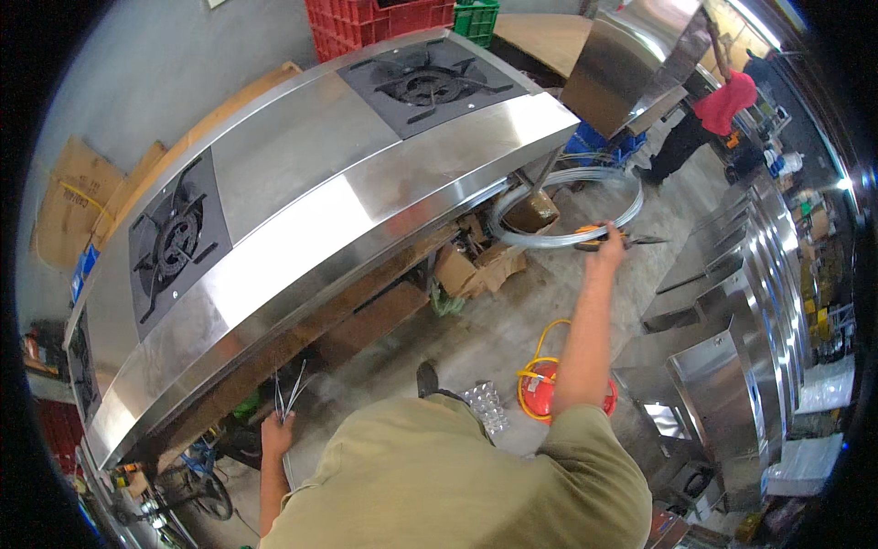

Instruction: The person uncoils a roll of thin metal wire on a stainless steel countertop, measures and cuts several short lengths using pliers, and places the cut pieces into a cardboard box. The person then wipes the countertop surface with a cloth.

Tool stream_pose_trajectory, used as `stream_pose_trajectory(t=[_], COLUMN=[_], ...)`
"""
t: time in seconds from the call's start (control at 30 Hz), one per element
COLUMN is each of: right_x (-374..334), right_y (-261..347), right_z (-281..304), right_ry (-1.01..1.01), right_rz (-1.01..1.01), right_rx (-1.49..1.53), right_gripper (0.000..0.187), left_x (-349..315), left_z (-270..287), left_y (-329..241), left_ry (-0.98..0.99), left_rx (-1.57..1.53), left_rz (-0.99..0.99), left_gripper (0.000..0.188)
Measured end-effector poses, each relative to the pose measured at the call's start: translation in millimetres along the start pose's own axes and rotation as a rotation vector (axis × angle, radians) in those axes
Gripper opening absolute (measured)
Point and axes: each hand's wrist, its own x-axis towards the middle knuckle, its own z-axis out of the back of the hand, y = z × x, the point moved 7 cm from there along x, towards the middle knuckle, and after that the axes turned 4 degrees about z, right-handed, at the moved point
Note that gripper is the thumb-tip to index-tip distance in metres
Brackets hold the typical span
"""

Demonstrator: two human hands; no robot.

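My left hand (pixel 277 432), low at the left, is closed around several thin metal wires (pixel 291 393) whose ends stick up and fan apart. My right arm stretches far forward. In my right hand (pixel 606 243) is a pair of pliers (pixel 649 240) with orange handles, its dark jaws pointing right. Right beside that hand is a large coil of silvery wire (pixel 506 231), whose near side runs by the pliers' handles. I cannot tell whether the fingers also grip the coil.
A long steel stove counter (pixel 311 137) with black burners (pixel 430 87) runs along the left. Cardboard scraps (pixel 480 273) lie beneath it. A red round object (pixel 541 395) with a yellow hose sits by my right arm. Stacked steel panels (pixel 722 366) stand right; a person in red (pixel 727 101) is beyond.
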Motion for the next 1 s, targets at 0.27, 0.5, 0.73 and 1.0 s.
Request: stream_pose_trajectory(t=[0.27,0.5,0.73,1.0], right_x=[-125,-102,-263,-549], right_y=[-238,-256,-214,-117], right_z=[61,93,95,-97], right_ry=[-0.288,0.102,0.806,1.773], right_rz=[-0.494,-0.522,-0.641,-0.996], right_rx=[-0.444,-0.825,-1.256,-0.856], right_gripper=[0.036,0.027,0.020,0.050], left_x=[-28,-43,-52,-65], left_z=[-18,8,40,93], left_y=[25,-14,-71,-36], left_ry=[0.029,0.032,0.131,0.037], left_rx=[-0.065,-0.159,-0.268,-0.387], left_rz=[0.169,0.095,0.047,-0.168], left_gripper=[0.036,0.066,0.044,0.040])
